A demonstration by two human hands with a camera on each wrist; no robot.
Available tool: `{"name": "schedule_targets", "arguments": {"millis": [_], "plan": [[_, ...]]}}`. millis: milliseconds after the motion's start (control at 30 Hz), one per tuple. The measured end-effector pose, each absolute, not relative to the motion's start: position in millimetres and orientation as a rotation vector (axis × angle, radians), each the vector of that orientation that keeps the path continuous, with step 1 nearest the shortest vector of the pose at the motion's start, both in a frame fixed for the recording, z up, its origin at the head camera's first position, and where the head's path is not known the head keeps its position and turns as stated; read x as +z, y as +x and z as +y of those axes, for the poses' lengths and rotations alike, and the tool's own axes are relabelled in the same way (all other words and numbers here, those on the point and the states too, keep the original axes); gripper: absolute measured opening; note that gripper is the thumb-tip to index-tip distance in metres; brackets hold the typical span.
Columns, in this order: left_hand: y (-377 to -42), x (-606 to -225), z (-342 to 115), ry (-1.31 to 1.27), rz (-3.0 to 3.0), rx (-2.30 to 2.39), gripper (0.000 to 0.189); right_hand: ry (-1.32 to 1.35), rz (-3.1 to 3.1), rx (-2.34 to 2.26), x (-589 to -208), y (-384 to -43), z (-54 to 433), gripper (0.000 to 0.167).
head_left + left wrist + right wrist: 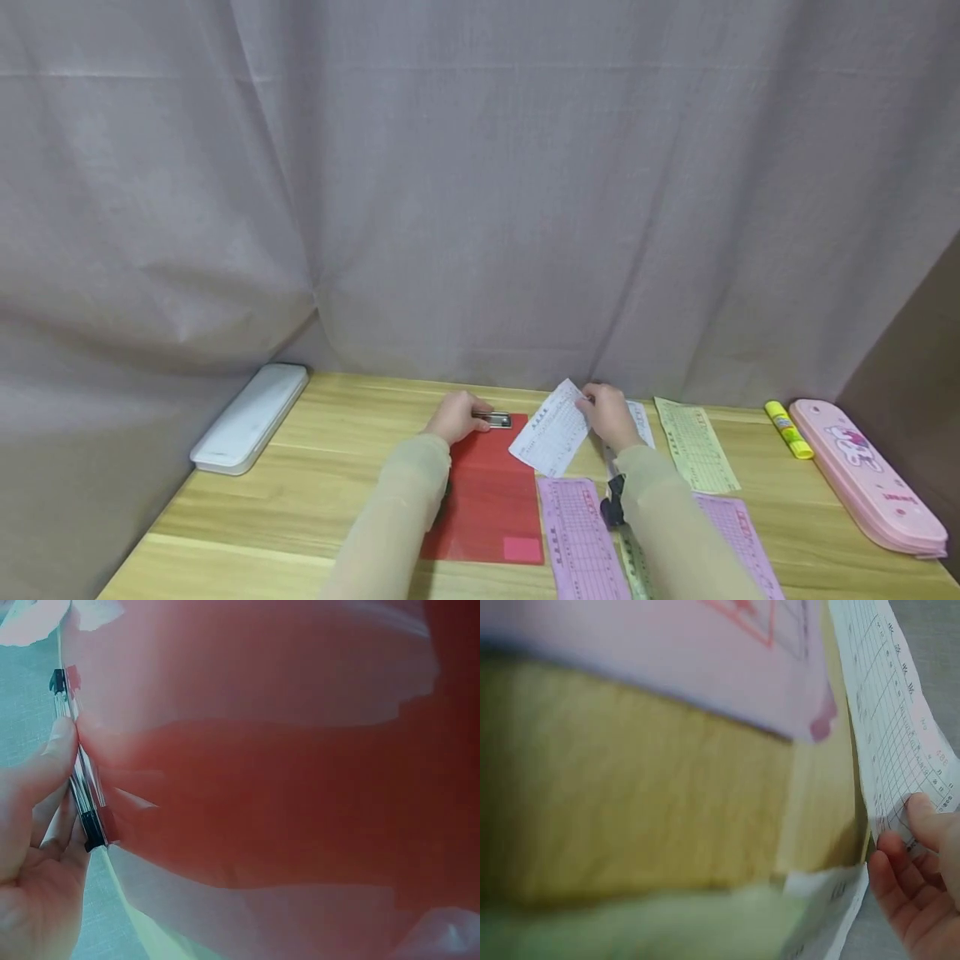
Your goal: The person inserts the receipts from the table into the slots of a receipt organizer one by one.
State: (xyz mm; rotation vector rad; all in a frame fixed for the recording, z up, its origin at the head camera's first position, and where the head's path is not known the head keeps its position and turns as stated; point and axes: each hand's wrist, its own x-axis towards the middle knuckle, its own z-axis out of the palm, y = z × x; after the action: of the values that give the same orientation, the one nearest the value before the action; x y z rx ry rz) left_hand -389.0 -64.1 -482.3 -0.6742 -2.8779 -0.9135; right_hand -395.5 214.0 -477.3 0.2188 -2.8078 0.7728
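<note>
In the head view, a translucent red clipboard point(491, 492) lies on the wooden table. My left hand point(452, 417) pinches the metal clip point(495, 420) at its far edge. The left wrist view shows the thumb on the near side of that clip point(84, 780), with the other fingers behind it. Right of the clipboard, my right hand point(609, 417) holds a white printed slip point(551, 433) by one end, tilted, its lower corner over the clipboard's edge. Thumb and fingertips grip this slip point(889, 720) in the right wrist view. Another white slip point(640, 422) shows partly behind the right hand.
A purple slip point(583, 537) lies beside the clipboard, a second purple slip point(738, 533) past the right forearm. Farther right are a yellow-green slip point(696, 450), a yellow glue stick point(789, 430) and a pink pencil case point(870, 475). A white case point(251, 418) sits at left, before a grey curtain point(480, 192).
</note>
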Motion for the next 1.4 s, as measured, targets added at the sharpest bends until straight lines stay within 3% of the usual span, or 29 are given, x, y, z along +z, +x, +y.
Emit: {"name": "schedule_targets", "arguments": {"millis": [233,767,1100,1400], "plan": [[-390.3,-482.4,-64.8,-0.686,-2.858,-0.872,0.025,0.222,-2.782,0.754,-463.7,-389.7,221.3,0.011],[-391.0,-482.4,-64.2,-0.722,-2.825,-0.870,0.027,0.136,-2.779,0.931,-434.8,-367.7,232.5,0.024],[-392.8,-485.2,-64.2,-0.716,-2.826,-0.824,0.021,-0.068,-2.879,1.279,-438.0,-346.8,225.6,0.033],[-392.4,-488.4,-62.8,-0.716,-2.807,-0.832,0.024,0.017,-2.863,1.494,-447.0,-324.9,217.5,0.028]]}}
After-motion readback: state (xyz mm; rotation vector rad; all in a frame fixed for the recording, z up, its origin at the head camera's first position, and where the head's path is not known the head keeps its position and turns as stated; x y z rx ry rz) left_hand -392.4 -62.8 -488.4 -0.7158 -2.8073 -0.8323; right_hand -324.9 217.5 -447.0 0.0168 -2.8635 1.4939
